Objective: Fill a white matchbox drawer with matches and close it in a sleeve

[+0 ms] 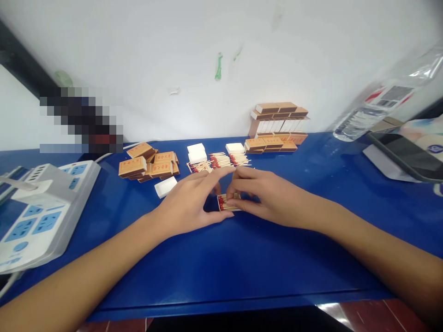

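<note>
A small white matchbox tray (219,203) filled with red-headed matches (224,201) lies on the blue table between my hands. My left hand (190,198) curves round it, thumb along the near edge and a fingertip by the far corner; its index finger reaches over toward my other hand. From the right, the bent fingers and thumb of my right hand (268,193) press together on the matches in the tray. The right end of the tray is partly covered by those fingers. Just beyond my hands lie loose match piles (220,160), partly hidden.
White empty trays (166,186) lie near the piles. Orange matchbox covers (162,163) are heaped at left; more matchboxes (277,110) are stacked against the wall. A power strip (65,221) sits left. A plastic bottle (360,122) and a phone (408,154) are at right.
</note>
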A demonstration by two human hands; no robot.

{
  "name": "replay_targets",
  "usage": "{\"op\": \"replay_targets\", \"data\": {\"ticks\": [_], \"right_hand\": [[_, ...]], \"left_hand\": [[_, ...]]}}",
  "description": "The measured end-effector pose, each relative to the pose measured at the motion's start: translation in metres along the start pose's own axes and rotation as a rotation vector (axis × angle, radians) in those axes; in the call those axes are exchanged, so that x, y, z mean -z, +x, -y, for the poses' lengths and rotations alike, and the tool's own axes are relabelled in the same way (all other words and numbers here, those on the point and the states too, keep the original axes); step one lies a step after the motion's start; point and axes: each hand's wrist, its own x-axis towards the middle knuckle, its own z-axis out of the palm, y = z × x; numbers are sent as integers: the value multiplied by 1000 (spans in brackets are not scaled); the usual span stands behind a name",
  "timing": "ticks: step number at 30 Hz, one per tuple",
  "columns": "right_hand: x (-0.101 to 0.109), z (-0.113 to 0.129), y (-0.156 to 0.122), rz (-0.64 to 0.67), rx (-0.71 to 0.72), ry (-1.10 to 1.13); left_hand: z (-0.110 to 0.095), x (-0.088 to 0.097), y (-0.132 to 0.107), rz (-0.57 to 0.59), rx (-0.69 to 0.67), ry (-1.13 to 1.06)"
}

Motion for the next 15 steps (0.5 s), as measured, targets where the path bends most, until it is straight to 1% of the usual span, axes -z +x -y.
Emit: {"op": "replay_targets", "data": {"ticks": [6,11,13,15], "right_hand": [[2,-1,0,63,-23,83],[6,-3,0,131,-49,115],[5,-3,1,119,-56,114],[4,-4,2,77,-60,99]], "left_hand": [[1,-1,0,-22,-17,5],[0,-1,0,-18,-17,7],[0,-1,0,-13,-18,7],[0,-1,0,-11,-23,1]]}}
